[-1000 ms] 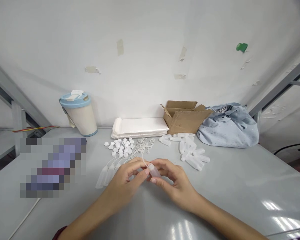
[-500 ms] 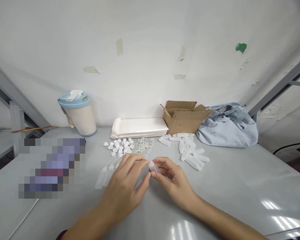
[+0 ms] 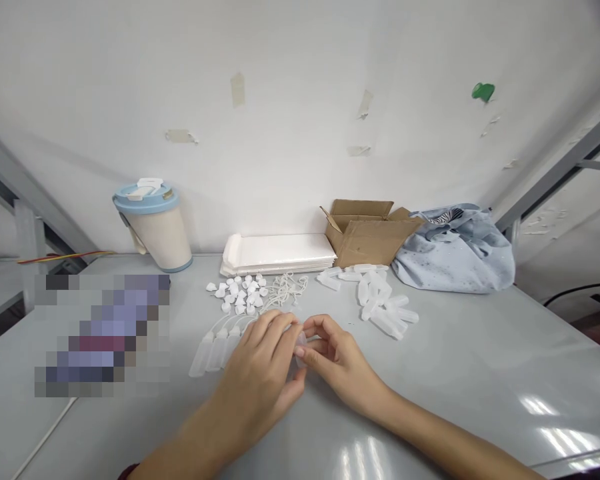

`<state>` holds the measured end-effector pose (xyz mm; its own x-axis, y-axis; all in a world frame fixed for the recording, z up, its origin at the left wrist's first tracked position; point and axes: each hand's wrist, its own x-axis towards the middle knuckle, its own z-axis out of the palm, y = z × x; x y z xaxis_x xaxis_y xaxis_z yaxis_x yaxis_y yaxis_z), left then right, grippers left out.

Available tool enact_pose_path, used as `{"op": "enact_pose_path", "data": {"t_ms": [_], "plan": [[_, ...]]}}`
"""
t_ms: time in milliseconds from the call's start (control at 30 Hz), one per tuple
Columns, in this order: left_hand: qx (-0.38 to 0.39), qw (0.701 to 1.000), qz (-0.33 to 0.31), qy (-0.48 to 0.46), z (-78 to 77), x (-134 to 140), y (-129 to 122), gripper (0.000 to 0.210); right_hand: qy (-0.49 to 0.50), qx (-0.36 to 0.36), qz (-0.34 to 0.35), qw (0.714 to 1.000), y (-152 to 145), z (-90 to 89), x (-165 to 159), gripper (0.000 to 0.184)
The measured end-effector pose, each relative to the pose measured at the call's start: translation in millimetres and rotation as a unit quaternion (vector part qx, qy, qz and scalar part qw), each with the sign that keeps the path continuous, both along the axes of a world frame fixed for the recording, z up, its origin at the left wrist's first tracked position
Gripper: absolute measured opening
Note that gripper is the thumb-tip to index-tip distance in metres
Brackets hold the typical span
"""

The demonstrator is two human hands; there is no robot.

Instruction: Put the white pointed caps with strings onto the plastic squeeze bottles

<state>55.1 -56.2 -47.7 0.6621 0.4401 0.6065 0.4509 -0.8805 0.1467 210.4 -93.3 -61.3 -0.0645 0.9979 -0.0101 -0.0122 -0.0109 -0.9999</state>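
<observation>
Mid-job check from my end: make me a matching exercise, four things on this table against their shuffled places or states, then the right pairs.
Things:
1. Brown cardboard box
2. Small translucent plastic bottle
3. White cone-shaped plastic caps
4. Cream-and-light-blue lidded tumbler

Places or states:
A. Loose in a cluster on the grey table
B. Standing at the table's left rear
C. Held by the right hand
D. Flaps open, beside the light-blue cloth bag

Pairs: 1-D, 2-C, 3-A, 4-B

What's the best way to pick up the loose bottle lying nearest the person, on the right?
Probably pinch the bottle across mid-body, coming from the near side: it lies flat, its near flank exposed, with other bottles lying behind it.
</observation>
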Motion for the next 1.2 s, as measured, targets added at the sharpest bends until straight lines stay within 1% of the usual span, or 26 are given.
{"op": "enact_pose_path", "data": {"t_ms": [167, 267, 433, 633, 800, 900, 1033, 1200], "plan": [[-0.091, 0.996, 0.009, 0.018, 3.1, -10.0, 14.1, 0.033, -0.059, -0.002, -0.003, 0.998, -0.9, 4.0, 1.9, 0.024], [-0.127, 0.991, 0.002, 0.037, 2.1, -16.4, 21.5, 0.037, -0.073, -0.003, -0.004, 0.997, -1.8, 6.7, 2.8, 0.025], [-0.13, 0.99, -0.001, 0.061, 0.5, -19.8, 25.1, 0.033, -0.082, 0.0, -0.013, 0.997, -1.8, 9.4, 3.7, 0.026], [-0.136, 0.986, 0.018, 0.093, 0.7, -24.0, 26.7, 0.023, -0.106, 0.011, -0.017, 0.994, -0.4, 8.8, 5.0, 0.024], [-0.148, 0.981, 0.028, 0.123, 1.0, -25.5, 27.3, 0.019, -0.127, 0.014, -0.01, 0.992, -2.3, 10.1, 4.7, 0.021], [-0.141, 0.983, 0.023, 0.117, 0.7, -25.8, 27.3, 0.021, -0.131, 0.017, -0.006, 0.991, -2.7, 10.7, 4.4, 0.019], [-0.148, 0.982, 0.017, 0.117, 1.1, -26.8, 26.9, 0.03, -0.125, 0.017, -0.001, 0.992, -1.7, 10.2, 4.8, 0.018], [-0.193, 0.965, 0.021, 0.176, 5.4, -28.3, 26.8, 0.039, -0.115, 0.012, 0.002, 0.993, -0.6, 8.8, 5.1, 0.019]]}}
